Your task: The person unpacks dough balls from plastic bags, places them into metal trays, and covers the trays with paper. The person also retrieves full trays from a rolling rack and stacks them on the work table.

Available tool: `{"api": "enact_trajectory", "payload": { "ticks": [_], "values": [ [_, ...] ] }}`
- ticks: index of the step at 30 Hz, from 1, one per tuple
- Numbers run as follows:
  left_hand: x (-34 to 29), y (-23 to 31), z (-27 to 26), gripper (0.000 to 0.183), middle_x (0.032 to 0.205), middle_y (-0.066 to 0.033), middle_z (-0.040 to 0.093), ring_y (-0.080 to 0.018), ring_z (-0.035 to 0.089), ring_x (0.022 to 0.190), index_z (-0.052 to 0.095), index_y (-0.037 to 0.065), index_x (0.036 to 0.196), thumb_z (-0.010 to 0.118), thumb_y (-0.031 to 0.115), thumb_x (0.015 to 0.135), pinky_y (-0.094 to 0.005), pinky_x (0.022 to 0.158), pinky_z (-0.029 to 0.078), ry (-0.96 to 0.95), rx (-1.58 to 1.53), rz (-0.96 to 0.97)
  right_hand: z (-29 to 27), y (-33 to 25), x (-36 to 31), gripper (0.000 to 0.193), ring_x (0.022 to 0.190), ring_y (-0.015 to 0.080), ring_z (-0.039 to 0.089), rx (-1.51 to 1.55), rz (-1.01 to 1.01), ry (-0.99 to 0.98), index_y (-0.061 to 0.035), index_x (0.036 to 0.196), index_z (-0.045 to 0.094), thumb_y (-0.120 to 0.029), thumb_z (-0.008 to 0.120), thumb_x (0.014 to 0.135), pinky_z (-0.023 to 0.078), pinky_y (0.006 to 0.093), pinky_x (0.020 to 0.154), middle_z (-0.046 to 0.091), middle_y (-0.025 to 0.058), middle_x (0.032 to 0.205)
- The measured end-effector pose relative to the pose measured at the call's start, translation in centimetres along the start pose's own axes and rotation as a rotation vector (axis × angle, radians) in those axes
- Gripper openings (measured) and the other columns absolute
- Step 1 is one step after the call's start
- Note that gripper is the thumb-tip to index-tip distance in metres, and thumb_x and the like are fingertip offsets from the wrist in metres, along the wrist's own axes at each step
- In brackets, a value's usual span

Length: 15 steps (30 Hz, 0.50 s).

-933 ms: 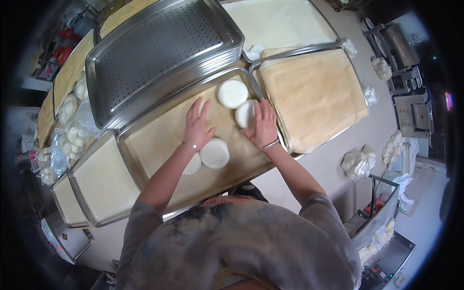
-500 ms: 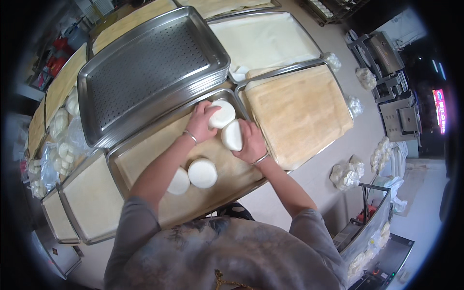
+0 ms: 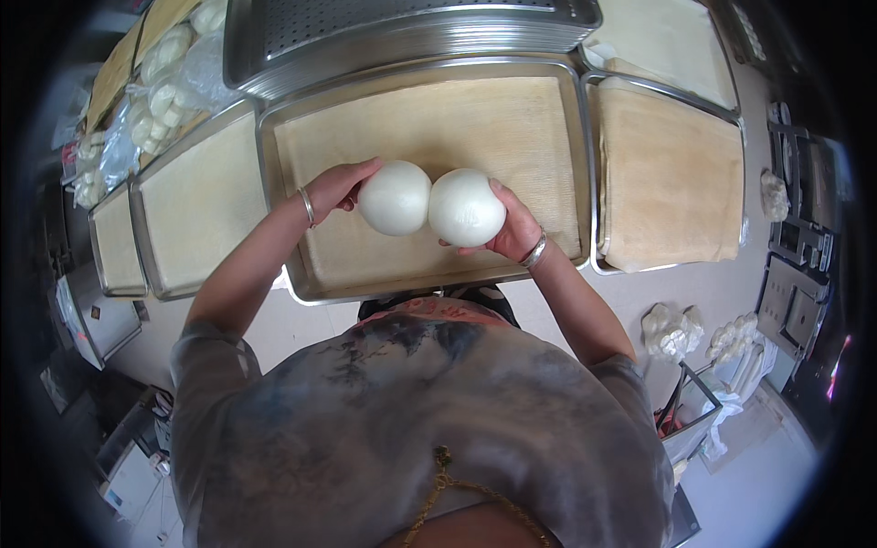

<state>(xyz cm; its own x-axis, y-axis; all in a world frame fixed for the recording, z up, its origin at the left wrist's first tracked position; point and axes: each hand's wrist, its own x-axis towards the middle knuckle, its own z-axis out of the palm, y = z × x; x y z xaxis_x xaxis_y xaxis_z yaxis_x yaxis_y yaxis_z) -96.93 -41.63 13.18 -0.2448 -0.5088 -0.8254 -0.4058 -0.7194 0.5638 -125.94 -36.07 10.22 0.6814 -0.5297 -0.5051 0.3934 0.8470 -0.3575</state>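
Two round, smooth white steamed buns are held up side by side over a metal tray (image 3: 429, 60), their edges touching or nearly so. My left hand (image 3: 340, 187) grips the left bun (image 3: 394, 198) from its outer side, with the fingers partly hidden behind it. The right bun (image 3: 468, 208) rests in my right hand (image 3: 514, 228), thumb along its upper edge and fingertips showing underneath. Beneath both hands lies the tan cloth (image 3: 365, 119) that lines the tray. Whatever is under the two buns is hidden.
Behind the tray rises a stack of perforated metal trays (image 3: 411, 41). On the right, a tray holds folded tan cloths (image 3: 671, 173); another cloth-lined tray (image 3: 206, 196) adjoins on the left. Bagged white buns (image 3: 164, 100) sit at the far left. A wrapped bundle (image 3: 671, 331) lies at right.
Both hands have lifted buns up off the tray toward me and set them level side by side. The two other buns that lay on the cloth are no longer seen there. My view has turned.
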Motion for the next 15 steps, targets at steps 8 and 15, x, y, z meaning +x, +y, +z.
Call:
{"api": "enact_trajectory", "payload": {
  "ticks": [8, 15],
  "values": [
    [3.0, -6.1, 1.8, 0.038, 0.066, 0.0039, 0.049, -0.0056, 0.041, 0.057, 0.06, 0.011, 0.089, 0.049, 0.047, 0.087, -0.0202, 0.053, 0.036, 0.262, 0.08, 0.16, -0.9, 1.6, 1.7, 0.078, 0.064, 0.0305, 0.065, -0.485, 0.164, 0.381, -0.0015, 0.122, 0.042, -0.067, 0.031, 0.082, 0.055, 0.0343, 0.05, 0.064, 0.0154, 0.09],
    [3.2, -8.4, 2.9, 0.044, 0.096, -0.0082, 0.055, -0.0147, 0.054, 0.081, 0.053, 0.002, 0.106, 0.057, 0.039, 0.083, -0.0266, 0.069, 0.045, 0.472, 0.04, 0.503, 0.5, 0.8, -1.1, 0.07, 0.087, 0.0369, 0.057, -1.56, -0.072, 0.797, 0.0015, 0.121, 0.041, -0.051, 0.056, 0.077, 0.048, 0.0364, 0.078, 0.056, 0.023, 0.101]
  ]
}}
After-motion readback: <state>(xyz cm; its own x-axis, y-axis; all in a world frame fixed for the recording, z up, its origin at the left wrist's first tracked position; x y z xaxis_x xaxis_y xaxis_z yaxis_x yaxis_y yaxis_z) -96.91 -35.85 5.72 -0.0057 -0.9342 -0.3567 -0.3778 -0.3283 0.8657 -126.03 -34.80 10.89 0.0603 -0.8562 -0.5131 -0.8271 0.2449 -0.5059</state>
